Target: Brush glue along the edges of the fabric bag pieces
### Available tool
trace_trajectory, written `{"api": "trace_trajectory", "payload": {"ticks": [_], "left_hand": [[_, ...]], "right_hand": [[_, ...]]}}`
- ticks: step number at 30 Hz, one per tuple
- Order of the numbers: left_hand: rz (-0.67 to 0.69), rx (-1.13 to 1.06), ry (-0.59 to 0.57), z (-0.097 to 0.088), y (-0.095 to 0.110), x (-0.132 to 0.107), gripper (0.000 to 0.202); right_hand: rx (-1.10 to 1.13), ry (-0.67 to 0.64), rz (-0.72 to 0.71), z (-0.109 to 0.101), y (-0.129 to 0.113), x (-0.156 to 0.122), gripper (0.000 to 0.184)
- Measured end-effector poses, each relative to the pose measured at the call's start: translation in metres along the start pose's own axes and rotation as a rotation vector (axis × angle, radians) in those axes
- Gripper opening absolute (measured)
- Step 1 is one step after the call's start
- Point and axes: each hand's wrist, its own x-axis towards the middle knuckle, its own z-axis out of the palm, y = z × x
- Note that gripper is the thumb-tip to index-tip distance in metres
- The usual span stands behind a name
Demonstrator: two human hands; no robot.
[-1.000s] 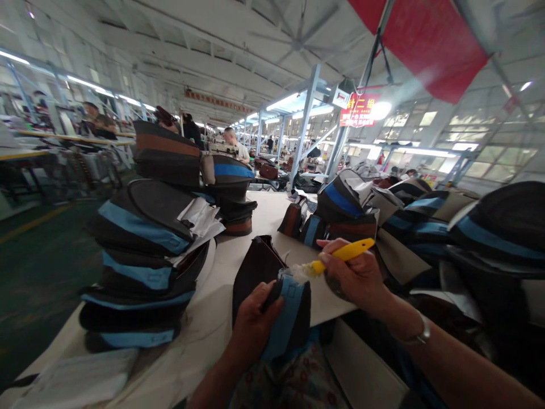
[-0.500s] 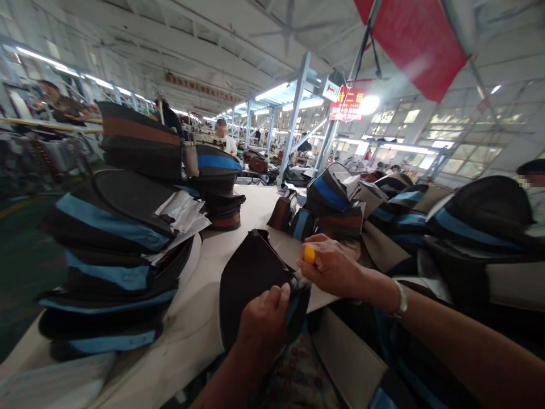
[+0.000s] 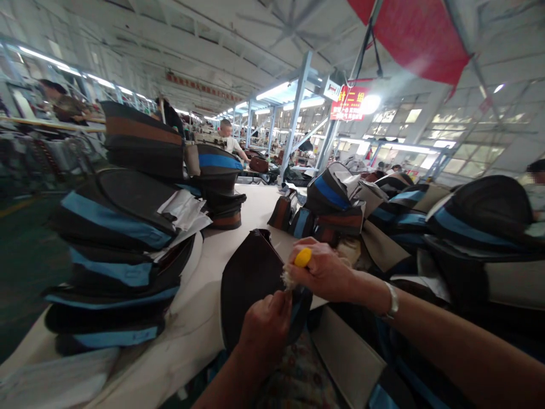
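A dark, curved bag piece (image 3: pixel 247 272) stands in front of me at the table's edge, its top narrowing to a point. My left hand (image 3: pixel 266 324) pinches its near right edge with closed fingers. In my right hand (image 3: pixel 326 275) is a yellow-handled brush (image 3: pixel 302 258). Pale, frayed bristles show below my right fingers, close to the left fingertips and the bag piece's edge. Whether the bristles touch the material I cannot tell. A blue band on the bag piece is partly hidden behind my hands.
Dark bag pieces with blue bands (image 3: pixel 114 221) are piled high on the left of the pale table (image 3: pixel 204 301). More bag pieces (image 3: pixel 481 218) crowd the right side. Small bag parts (image 3: pixel 302 223) stand beyond my hands. A person (image 3: pixel 227 136) works farther back.
My right hand has moved slightly left with the brush, bringing the bristles above my left fingertips. The left hand keeps its pinch on the bag piece, a little lower.
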Motion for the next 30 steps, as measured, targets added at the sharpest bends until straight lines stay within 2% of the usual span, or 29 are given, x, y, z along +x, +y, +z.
{"api": "trace_trajectory", "payload": {"ticks": [2,3,4,5,7,9,10,12,14,16,17,19,23,25,27,30], "left_hand": [[0.012,-0.035,0.0,-0.001,-0.002,-0.002,0.023],[0.01,-0.047,0.001,-0.002,-0.005,-0.003,0.025],[0.001,-0.058,0.012,-0.005,-0.01,-0.004,0.028],[-0.013,-0.078,0.03,-0.008,-0.015,-0.004,0.03],[-0.053,-0.147,0.089,-0.018,-0.028,-0.003,0.032],[-0.086,-0.246,0.149,-0.027,-0.04,0.0,0.03],[-0.102,-0.297,0.161,-0.03,-0.045,0.002,0.027],[-0.175,-0.377,0.151,-0.028,-0.051,0.003,0.022],[-0.332,-0.419,0.134,-0.018,-0.051,0.001,0.02],[-0.496,-0.418,0.143,-0.004,-0.049,-0.005,0.02],[-0.536,-0.418,0.152,0.003,-0.048,-0.009,0.018],[-0.528,-0.436,0.185,0.013,-0.047,-0.017,0.011],[-0.539,-0.505,0.248,0.014,-0.051,-0.025,0.009],[-0.543,-0.561,0.201,0.008,-0.052,-0.026,0.013],[-0.492,-0.616,0.089,0.002,-0.051,-0.026,0.014],[-0.507,-0.607,0.033,-0.004,-0.045,-0.023,0.045]], "right_hand": [[-0.019,-0.065,0.008,0.001,0.004,-0.001,0.019],[-0.002,-0.019,0.062,0.0,0.008,-0.002,0.018],[0.075,0.081,0.158,-0.004,0.011,-0.004,0.017],[0.241,0.229,0.285,-0.009,0.014,-0.007,0.017],[0.712,0.52,0.526,-0.02,0.015,-0.013,0.019],[1.094,0.653,0.642,-0.025,0.01,-0.021,0.023],[1.227,0.651,0.65,-0.024,0.006,-0.025,0.024],[1.427,0.554,0.629,-0.012,-0.003,-0.032,0.022],[1.642,0.515,0.636,0.009,-0.01,-0.036,0.019],[1.771,0.59,0.682,0.03,-0.012,-0.037,0.019],[1.813,0.646,0.71,0.039,-0.012,-0.037,0.02],[1.9,0.705,0.738,0.051,-0.012,-0.037,0.019],[2.038,0.683,0.713,0.061,-0.015,-0.03,0.017],[2.066,0.697,0.71,0.065,-0.016,-0.025,0.017],[2.081,0.717,0.725,0.071,-0.016,-0.02,0.019],[2.082,0.732,0.757,0.077,-0.014,-0.014,0.023]]}}
